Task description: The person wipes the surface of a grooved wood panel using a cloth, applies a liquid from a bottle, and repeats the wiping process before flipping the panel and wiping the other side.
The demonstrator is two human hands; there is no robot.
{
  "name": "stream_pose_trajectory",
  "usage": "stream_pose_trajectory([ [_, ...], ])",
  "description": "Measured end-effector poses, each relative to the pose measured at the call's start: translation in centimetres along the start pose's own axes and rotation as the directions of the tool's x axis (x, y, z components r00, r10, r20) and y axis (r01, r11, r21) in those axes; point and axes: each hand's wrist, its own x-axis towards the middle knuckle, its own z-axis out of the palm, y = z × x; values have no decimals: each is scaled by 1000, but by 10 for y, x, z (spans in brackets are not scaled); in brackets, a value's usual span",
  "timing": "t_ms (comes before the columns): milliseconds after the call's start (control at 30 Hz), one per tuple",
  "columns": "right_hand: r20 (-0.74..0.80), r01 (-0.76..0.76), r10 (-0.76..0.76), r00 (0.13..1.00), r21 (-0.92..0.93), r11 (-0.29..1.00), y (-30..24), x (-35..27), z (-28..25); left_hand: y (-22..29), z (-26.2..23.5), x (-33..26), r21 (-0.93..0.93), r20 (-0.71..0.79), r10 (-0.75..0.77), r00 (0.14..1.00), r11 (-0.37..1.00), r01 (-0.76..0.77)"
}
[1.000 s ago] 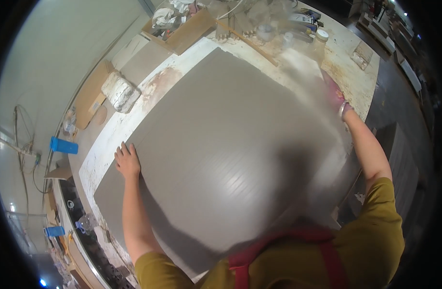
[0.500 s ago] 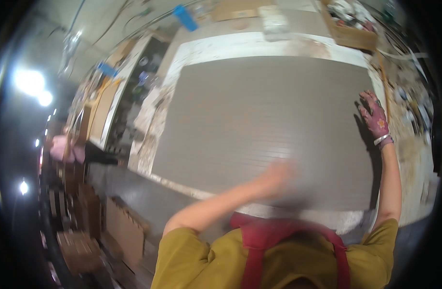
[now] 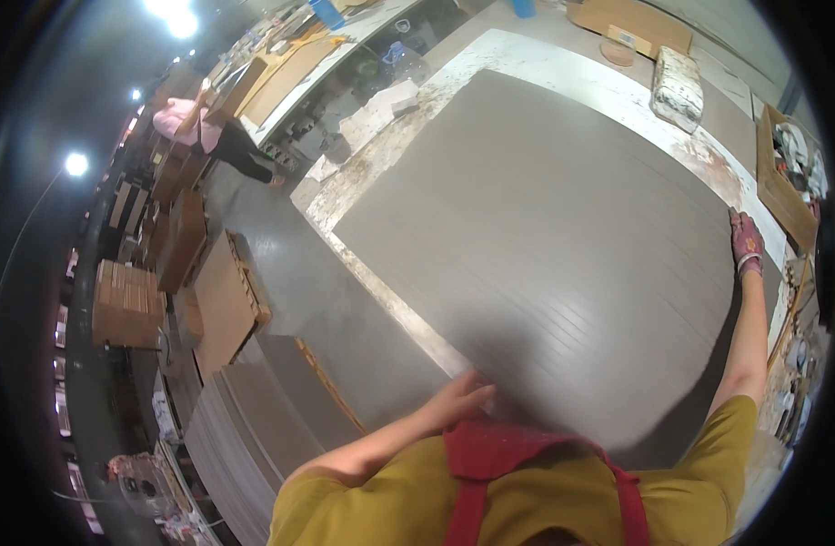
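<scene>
Your left hand (image 3: 458, 398) has come off the top to grip the slab's (image 3: 545, 237) near edge, while your right hand (image 3: 745, 238) still clasps the far side

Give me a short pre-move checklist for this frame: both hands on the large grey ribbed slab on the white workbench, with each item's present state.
1. Left hand on the near edge of the large grey ribbed slab: ok, fingers lie on that edge.
2. Right hand on the far right edge: ok, arm stretched out.
3. Slab lies flat on the white workbench: ok; near corner hidden by the torso.
4. Wrapped block clear of the slab: ok, apart on the bench.
5. Person in pink away from the bench: ok, far down the aisle.
6. Firmness of grip: cannot tell.
</scene>
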Motion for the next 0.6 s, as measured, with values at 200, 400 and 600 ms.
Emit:
stream_pose_trajectory([
  [200,29,-132,131,991,45,990,7,-18,-11,31,3,5,340,-48,17,999,941,0],
  [400,31,-168,171,985,-83,982,-66,-86,-73,-2,-24,-6,199,-105,162,981,970,-139],
  [600,14,-325,329,944,-105,940,-37,-148,-72,29,-46,-7,144,-58,129,990,982,-120],
])
